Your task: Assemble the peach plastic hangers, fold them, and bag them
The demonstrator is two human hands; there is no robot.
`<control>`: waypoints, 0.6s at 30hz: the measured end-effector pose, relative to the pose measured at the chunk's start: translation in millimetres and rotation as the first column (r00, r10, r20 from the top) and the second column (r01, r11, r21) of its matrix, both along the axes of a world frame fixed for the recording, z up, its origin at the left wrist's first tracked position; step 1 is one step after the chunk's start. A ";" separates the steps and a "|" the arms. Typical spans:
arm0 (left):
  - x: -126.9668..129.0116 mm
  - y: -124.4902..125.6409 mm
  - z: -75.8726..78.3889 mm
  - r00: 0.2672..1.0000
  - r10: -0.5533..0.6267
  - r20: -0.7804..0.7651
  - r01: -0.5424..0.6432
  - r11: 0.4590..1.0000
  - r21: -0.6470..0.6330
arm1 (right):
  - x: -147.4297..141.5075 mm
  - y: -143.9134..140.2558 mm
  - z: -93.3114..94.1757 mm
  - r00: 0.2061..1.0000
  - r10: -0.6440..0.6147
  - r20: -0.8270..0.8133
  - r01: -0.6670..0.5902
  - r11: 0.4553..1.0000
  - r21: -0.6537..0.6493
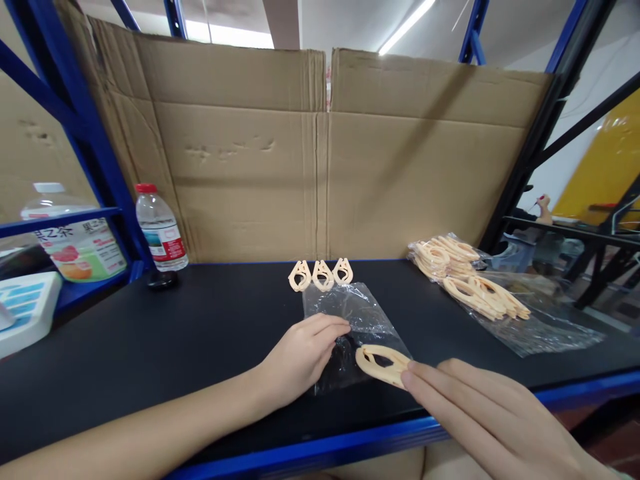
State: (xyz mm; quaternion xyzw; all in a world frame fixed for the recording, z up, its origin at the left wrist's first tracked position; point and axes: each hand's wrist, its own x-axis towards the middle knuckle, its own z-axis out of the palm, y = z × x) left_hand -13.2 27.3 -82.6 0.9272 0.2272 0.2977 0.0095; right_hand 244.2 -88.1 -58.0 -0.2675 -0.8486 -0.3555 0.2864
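Observation:
A small clear plastic bag (350, 313) lies flat on the black shelf top (210, 327). My left hand (300, 357) rests on the bag's left edge, fingers together and pressing it down. My right hand (480, 407) reaches in from the lower right, and its fingertips touch a beige plastic clip (383, 363) that lies at the bag's near end. Whether the clip is inside the bag or on top of it I cannot tell. Three smaller beige clips (321, 275) sit in a row just behind the bag.
A pile of beige clips (467, 280) lies on a larger clear plastic sheet (540, 327) at the right. A water bottle (161, 230) and a dark cap (161, 280) stand at the left. Cardboard (320, 153) closes the back; blue rack posts (95, 133) flank it.

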 end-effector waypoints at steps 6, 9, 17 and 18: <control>1.9 -4.9 0.1 0.999 -0.035 -0.001 0.035 0.999 -0.027 | -35.6 20.3 7.9 0.991 -0.084 0.100 0.072 0.991 0.117; 2.1 -5.6 1.4 1.000 -0.031 -0.005 0.031 0.999 -0.028 | -49.2 34.4 4.9 0.981 -0.158 0.112 0.146 0.983 0.108; 1.9 -2.5 -1.7 0.999 -0.035 -0.016 0.035 0.999 -0.038 | -65.5 57.4 -11.7 0.911 -0.386 0.145 0.384 0.922 0.045; 2.1 -2.4 -2.2 0.999 -0.035 -0.020 0.034 0.998 -0.046 | -66.0 58.9 -13.0 0.906 -0.397 0.147 0.398 0.917 0.027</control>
